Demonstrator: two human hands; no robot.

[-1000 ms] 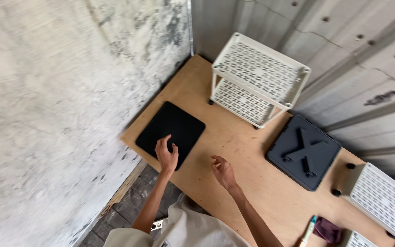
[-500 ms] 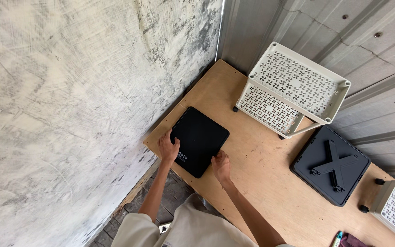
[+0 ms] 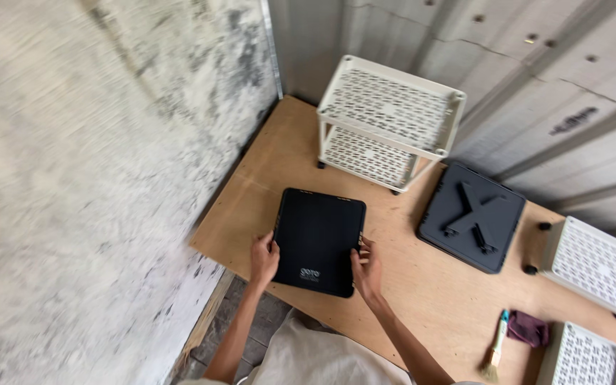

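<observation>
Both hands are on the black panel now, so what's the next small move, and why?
Probably lift the flat black square panel a little off the plywood table: the left hand and right hand flank its near corners, fingers on its edges, while it lies flat.

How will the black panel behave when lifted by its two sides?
The black panel looks flat and thin with straight edges, so probably stiff rather than floppy. Its matte top seems smooth, so the left hand and right hand, gripping opposite edges, may slip. Lying flat on the table, it is unlikely to roll or tip.
</observation>
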